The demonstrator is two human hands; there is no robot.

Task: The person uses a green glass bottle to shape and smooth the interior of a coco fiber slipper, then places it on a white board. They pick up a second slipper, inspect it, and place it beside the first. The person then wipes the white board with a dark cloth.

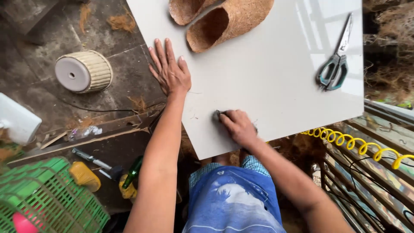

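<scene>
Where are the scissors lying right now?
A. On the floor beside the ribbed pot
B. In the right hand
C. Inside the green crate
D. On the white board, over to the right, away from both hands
D: the scissors lie on the white board near its right edge, untouched, while the left hand lies flat on the board and the right hand is closed on a small dark object.

small grey thing (216, 114) mostly hidden by right hand (238, 126) fingers, unidentifiable
</scene>
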